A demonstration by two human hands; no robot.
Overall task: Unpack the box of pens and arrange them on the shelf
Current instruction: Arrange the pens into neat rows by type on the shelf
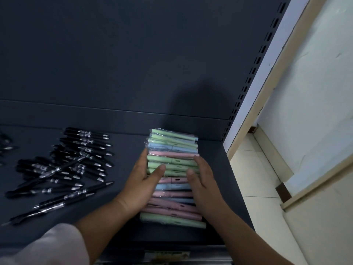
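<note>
Presently, pastel pens (172, 163) are being squared in a row on the shelf (126, 148), pressed between the flat left hand (142, 180) and right hand (205, 178), nothing gripped; black pens (84, 161) alongside are lying heaped, seemingly awaiting arrangement.

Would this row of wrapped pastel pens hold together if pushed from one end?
Likely not: the pastel pens lie loose, several skewed, so they'd probably fan out. Their glossy clear wrapping suggests easy sliding. They look slim, probably light.
</note>
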